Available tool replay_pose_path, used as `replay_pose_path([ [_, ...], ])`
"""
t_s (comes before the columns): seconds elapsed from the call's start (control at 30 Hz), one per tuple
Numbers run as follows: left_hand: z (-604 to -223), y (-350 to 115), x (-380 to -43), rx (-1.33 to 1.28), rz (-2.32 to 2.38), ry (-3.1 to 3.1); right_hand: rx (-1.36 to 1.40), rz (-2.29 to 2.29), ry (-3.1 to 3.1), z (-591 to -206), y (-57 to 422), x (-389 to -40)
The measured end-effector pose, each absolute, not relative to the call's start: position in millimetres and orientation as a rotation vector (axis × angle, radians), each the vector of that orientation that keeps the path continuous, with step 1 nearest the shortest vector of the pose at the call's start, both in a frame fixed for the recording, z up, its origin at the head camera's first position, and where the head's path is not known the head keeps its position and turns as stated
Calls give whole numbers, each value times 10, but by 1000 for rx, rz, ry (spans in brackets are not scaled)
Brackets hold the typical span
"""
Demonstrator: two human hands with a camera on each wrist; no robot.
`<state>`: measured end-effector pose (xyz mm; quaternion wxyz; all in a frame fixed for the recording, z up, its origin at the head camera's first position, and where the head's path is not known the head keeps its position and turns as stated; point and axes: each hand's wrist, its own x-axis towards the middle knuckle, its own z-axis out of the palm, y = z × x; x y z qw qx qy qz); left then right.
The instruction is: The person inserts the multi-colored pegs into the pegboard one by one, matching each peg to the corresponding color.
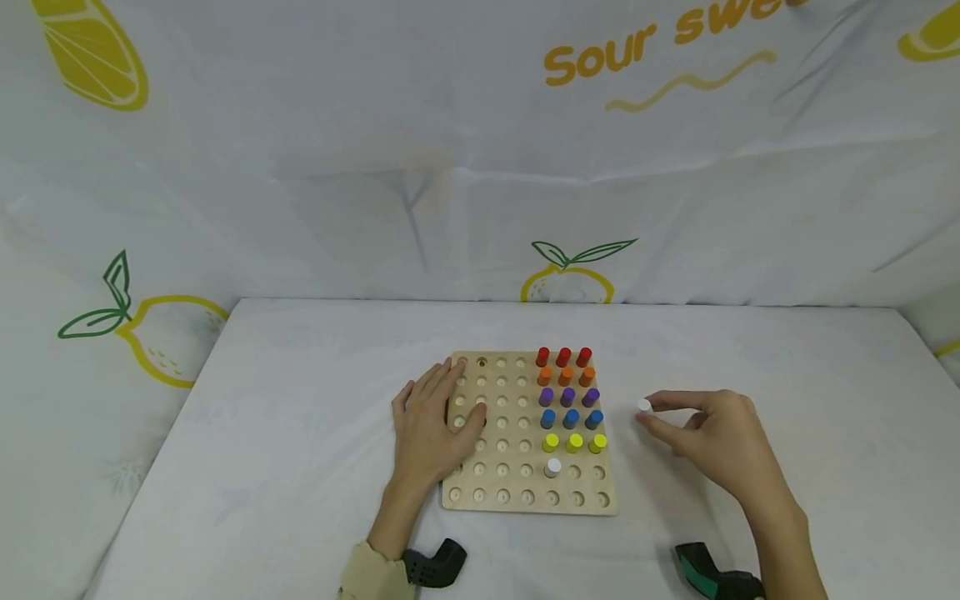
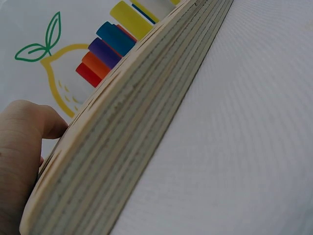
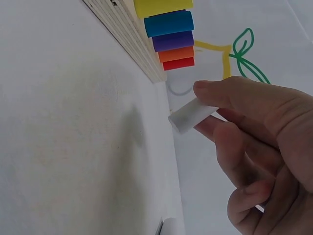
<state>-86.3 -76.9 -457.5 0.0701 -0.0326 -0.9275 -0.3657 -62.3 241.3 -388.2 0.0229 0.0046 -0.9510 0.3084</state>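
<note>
A wooden pegboard (image 1: 513, 468) with rows of round holes lies on the white table. In its right-hand columns stand red, orange, purple, blue (image 1: 571, 419) and yellow pegs, three of each, and one white peg (image 1: 552, 467) below the yellow ones. My left hand (image 1: 433, 433) rests on the board's left side, fingers extended along the edge and the thumb over the holes. Off the board's right side, my right hand (image 1: 716, 433) pinches another white peg (image 3: 188, 116) between thumb and fingertips. That peg is held tilted above the table, apart from the board.
White cloth with printed lemons (image 1: 567, 283) hangs behind the table (image 1: 285, 375). A black device (image 1: 435, 565) sits at the left wrist, and a black and green one (image 1: 712, 573) at the right. A pale rounded thing (image 3: 171, 226) shows at the right wrist view's bottom edge.
</note>
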Motion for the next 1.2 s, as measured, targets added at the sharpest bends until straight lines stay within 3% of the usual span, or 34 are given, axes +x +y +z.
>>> replay_pose_path([
  [0.8, -4590, -770, -868, -103, -1116, -2768, 180, 1225, -3016, -3801, 2359, -599],
  [1.2, -4591, -770, -868, -102, -1109, -2775, 406, 1420, -2984, -3822, 2305, -556],
])
